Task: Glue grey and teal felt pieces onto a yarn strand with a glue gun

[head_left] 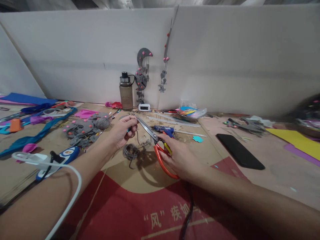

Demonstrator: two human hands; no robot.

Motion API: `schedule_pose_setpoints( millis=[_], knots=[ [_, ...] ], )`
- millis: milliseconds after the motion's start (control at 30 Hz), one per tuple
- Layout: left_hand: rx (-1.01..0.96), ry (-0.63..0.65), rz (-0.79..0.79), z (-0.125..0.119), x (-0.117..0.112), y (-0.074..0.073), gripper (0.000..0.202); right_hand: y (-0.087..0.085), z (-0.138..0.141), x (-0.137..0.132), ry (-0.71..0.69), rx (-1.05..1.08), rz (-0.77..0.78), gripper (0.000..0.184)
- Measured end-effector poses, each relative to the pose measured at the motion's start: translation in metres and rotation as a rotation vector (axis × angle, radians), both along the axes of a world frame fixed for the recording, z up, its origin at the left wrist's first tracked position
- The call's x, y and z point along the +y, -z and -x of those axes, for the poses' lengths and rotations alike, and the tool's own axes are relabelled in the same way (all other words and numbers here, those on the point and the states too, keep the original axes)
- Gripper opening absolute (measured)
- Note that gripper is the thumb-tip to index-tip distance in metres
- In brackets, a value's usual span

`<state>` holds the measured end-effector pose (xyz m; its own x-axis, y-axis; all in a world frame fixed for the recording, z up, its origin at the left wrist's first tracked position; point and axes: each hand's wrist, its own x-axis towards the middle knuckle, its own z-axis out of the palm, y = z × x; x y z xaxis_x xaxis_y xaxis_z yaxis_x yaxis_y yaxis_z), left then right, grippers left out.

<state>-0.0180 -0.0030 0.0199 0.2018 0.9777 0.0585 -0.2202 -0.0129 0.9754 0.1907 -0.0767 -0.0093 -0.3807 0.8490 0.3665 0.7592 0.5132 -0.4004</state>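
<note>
My right hand (178, 155) is wrapped round the handles of a pair of scissors (160, 156) with red grips. Their long metal blades look closed and point away to the left, with the tips close to my left fingers. My left hand (126, 128) is closed in a pinch on a thin grey cord (137, 136), whose lower part hangs toward the board. Just below lies a loose coil of the same grey cord (130, 151). A small teal bit shows between my left fingers; what it is I cannot make out.
Behind the scissors lies a blue glue gun (163, 130). A water bottle (126, 93) and a small white clock (144, 107) stand by the wall. Grey felt pieces with pompoms (80, 130) lie left, a black phone (238, 151) right. A white cable (75, 200) crosses my left forearm.
</note>
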Motion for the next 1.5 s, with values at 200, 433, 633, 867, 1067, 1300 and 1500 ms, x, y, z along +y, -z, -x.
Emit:
schedule_pose_setpoints(
  millis=[200,433,633,867,1067,1300,1500],
  knots=[
    [0.013,0.010,0.000,-0.001,0.000,0.000,0.018,-0.001,-0.001,0.000,-0.004,0.003,0.003,0.044],
    [0.060,-0.057,-0.031,0.013,0.015,0.000,0.019,-0.004,-0.011,-0.010,-0.051,0.042,0.054,0.044],
    [0.058,-0.081,-0.040,0.039,0.032,-0.004,0.020,-0.018,-0.025,-0.030,-0.342,-0.088,0.274,0.039],
    [0.106,0.057,-0.012,0.028,0.017,-0.016,0.021,-0.027,-0.009,-0.044,-0.456,-0.218,0.386,0.041],
    [0.148,0.113,0.008,0.016,0.008,-0.014,0.021,-0.027,0.001,-0.035,-0.403,-0.121,0.229,0.022],
    [0.115,0.170,-0.010,-0.002,-0.005,-0.007,0.021,-0.019,0.039,0.025,-0.180,0.675,0.149,0.044],
    [0.138,0.084,-0.072,-0.004,-0.003,0.000,0.025,-0.008,0.072,0.049,-0.165,1.102,0.378,0.051]
  ],
)
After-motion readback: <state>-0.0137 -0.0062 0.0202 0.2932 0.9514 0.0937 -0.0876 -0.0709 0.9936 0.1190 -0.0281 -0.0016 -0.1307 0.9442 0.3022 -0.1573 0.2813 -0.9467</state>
